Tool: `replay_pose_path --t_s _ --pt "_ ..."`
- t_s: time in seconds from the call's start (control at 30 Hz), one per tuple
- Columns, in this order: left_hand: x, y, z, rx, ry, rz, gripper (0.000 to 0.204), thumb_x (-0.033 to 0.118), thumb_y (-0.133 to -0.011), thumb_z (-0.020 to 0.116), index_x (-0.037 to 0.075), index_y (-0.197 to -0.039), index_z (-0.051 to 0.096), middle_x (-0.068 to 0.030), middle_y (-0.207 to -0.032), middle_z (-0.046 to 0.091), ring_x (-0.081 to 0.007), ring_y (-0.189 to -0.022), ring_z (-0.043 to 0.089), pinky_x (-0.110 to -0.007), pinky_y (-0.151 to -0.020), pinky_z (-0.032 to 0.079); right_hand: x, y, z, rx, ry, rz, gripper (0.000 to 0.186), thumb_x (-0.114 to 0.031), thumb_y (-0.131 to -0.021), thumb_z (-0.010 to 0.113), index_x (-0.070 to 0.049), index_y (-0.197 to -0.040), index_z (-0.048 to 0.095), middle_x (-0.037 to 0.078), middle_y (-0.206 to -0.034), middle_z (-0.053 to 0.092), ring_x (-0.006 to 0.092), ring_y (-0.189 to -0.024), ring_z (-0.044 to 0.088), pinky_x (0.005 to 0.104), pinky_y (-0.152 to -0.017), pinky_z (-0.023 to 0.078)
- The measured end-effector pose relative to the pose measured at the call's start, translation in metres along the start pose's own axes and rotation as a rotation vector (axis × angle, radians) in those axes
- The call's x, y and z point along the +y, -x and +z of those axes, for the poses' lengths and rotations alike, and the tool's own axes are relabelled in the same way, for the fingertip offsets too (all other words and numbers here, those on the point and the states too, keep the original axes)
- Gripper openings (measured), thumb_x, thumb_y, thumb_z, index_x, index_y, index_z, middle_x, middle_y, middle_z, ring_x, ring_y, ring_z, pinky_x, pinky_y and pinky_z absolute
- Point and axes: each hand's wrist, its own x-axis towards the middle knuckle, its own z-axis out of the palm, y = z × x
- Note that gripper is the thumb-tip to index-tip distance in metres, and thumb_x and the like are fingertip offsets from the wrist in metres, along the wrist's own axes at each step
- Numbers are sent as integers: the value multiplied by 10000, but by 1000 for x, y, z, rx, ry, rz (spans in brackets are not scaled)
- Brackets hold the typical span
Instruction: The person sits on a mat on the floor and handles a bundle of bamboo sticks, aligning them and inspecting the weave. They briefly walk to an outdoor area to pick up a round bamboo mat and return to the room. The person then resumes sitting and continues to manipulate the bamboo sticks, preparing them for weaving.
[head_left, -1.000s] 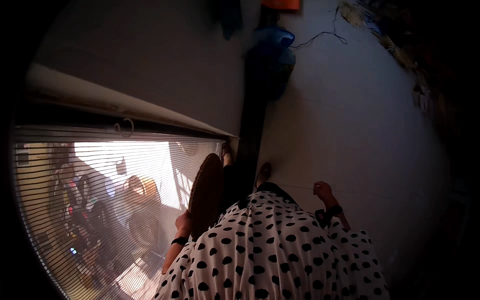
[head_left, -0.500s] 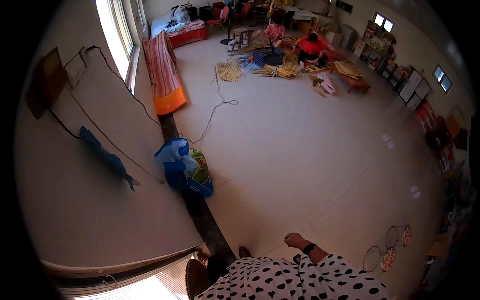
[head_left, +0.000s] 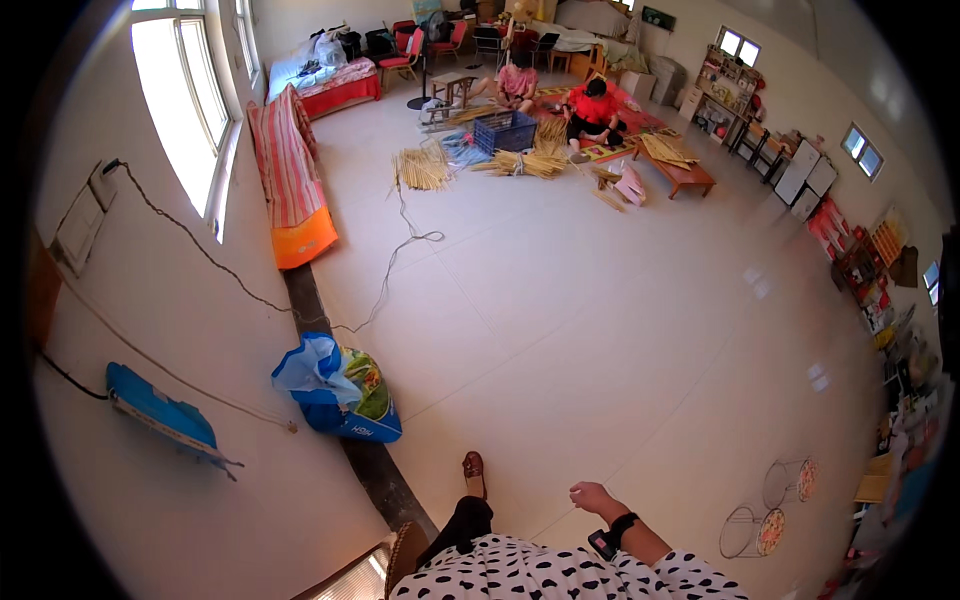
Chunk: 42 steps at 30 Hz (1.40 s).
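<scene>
My right hand (head_left: 592, 497) hangs over the pale tiled floor at the lower middle, its fingers loosely curled together with nothing visible in them. A black strap with a small dark device (head_left: 604, 543) sits on that wrist. My left hand is out of sight. Where my left side would be, a brown rounded object (head_left: 405, 552) with a woven-looking edge shows against my clothes; what supports it is hidden. My foot in a brown shoe (head_left: 474, 466) is stepping forward on the floor. I wear a white top with black spots (head_left: 540, 572).
A blue bag (head_left: 365, 428) stands by the left wall, a cable (head_left: 385, 290) beyond it. Two people sit far ahead near straw-coloured bundles (head_left: 525, 164), a blue crate (head_left: 503, 131) and a low red table (head_left: 680, 175). Two round wire-framed stools (head_left: 745, 531) stand at right.
I have moved forward: the blue bag and wall fixtures have shifted left and lower. My brown shoe is further out. My right hand stays loosely closed.
</scene>
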Motion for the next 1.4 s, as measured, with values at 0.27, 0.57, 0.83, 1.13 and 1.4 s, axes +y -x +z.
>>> replay_pose_path --t_s 0.27,0.57,0.83,1.13,1.4 --pt "42 -50 -22 -92 -57 17 253 271 -770 506 124 -970 551 -104 -819 628 -308 -800 603 -423 -645 482 21 -26 -70 -25 -93 154 268 -169 -792 570 14 -986 570 116 -791 629 184 -662 622 275 -607 493" --pt "152 -135 -160 203 -17 238 156 183 -779 476 77 -844 570 -177 -762 611 -357 -729 596 -455 -633 475 33 -44 -129 31 -393 353 163 -136 -757 558 5 -826 602 91 -737 619 178 -624 616 278 -587 507" --pt "289 -200 -300 353 -43 369 96 184 -771 473 100 -798 513 -153 -691 585 -372 -669 572 -485 -563 432 51 -142 -206 -123 -114 232 137 -127 -758 533 -2 -721 577 85 -687 587 191 -617 597 302 -577 515" --pt "419 -241 -389 331 -82 176 162 201 -774 464 109 -858 568 -144 -792 615 -329 -771 596 -425 -647 466 73 -283 -372 14 -250 192 163 -125 -753 495 -6 -688 587 78 -629 594 184 -583 605 282 -540 484" --pt "515 -322 -446 142 -110 90 220 214 -810 445 106 -932 592 -158 -904 612 -331 -862 590 -417 -723 477 49 -389 -479 266 -238 235 172 -169 -763 517 -44 -656 569 63 -637 607 151 -558 596 269 -519 456"
